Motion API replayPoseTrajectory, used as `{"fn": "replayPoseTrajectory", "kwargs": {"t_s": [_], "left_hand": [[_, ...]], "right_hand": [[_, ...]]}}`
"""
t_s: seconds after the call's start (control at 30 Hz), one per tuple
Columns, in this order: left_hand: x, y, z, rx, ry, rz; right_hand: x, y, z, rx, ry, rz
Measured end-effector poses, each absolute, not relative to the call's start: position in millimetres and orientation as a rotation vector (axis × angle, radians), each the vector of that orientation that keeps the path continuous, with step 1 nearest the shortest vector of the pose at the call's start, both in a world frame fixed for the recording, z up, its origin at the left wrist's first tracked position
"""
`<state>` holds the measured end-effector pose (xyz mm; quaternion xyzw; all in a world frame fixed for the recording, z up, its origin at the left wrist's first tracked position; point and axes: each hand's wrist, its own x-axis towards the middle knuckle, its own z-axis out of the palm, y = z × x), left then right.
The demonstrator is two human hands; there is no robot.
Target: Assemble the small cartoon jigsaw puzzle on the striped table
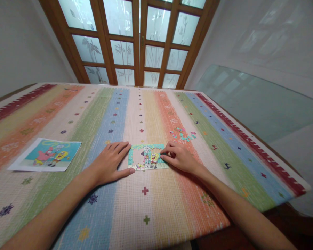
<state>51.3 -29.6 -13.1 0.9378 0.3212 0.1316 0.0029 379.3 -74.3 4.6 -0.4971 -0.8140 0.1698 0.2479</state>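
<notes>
A partly assembled jigsaw puzzle (pixel 154 158) lies flat on the striped tablecloth, showing cartoon figures inside a teal border, with gaps where the cloth shows through. My left hand (pixel 112 161) rests flat at its left edge, fingers spread, thumb by the lower left corner and fingertips by the upper left. Over the right side of the puzzle, my right hand (pixel 178 157) pinches thumb and index finger together on a small puzzle piece (pixel 160 152), mostly hidden by the fingertips. Beyond that hand, several loose puzzle pieces (pixel 184 134) are scattered in a small group.
A printed reference picture (pixel 48 155) of the cartoon lies on the left of the tablecloth (pixel 146 205). Wooden doors with frosted panes (pixel 125 52) stand behind the table. A glass panel (pixel 261 100) leans along the right wall.
</notes>
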Motion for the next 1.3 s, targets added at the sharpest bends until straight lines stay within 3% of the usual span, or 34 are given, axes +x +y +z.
{"fn": "replayPoseTrajectory", "kwargs": {"t_s": [0.63, 1.0, 1.3], "left_hand": [[50, -28, -14, 2.951, 0.984, 0.429], [50, -29, -13, 2.902, 1.021, 0.428], [50, -29, -13, 2.885, 1.012, 0.444]], "right_hand": [[388, -69, 8, -1.343, -2.157, 0.545], [492, -37, 10, -1.910, -1.689, -0.053], [522, -30, -5, -2.128, -1.744, -0.117]]}}
